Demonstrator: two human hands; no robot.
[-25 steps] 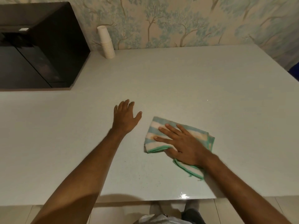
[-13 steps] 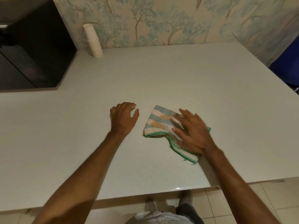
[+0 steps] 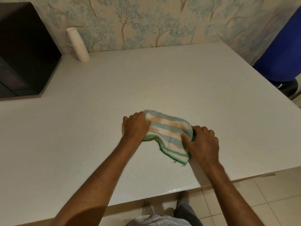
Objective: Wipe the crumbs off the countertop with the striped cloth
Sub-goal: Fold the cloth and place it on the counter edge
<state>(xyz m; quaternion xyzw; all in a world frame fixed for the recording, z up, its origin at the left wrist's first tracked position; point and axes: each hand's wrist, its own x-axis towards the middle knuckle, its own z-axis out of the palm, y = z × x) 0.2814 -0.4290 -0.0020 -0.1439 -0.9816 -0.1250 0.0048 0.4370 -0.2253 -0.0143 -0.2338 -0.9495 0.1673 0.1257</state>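
Observation:
The striped cloth, folded, with teal, orange and white bands and a green hem, lies bunched on the pale speckled countertop near its front edge. My left hand grips the cloth's left end with curled fingers. My right hand grips its right end, the thumb on top and the fingers tucked around the edge. The middle of the cloth arches up between both hands. Any crumbs are too small to make out against the speckles.
A stack of white paper cups stands at the back by the wallpapered wall. A dark appliance fills the back left corner. A blue rounded object stands beyond the counter's right edge. Tiled floor lies below the front edge.
My left hand moved right from the bare counter and took hold of the cloth's left end. My right hand went from pressing flat on the cloth to gripping its right end.

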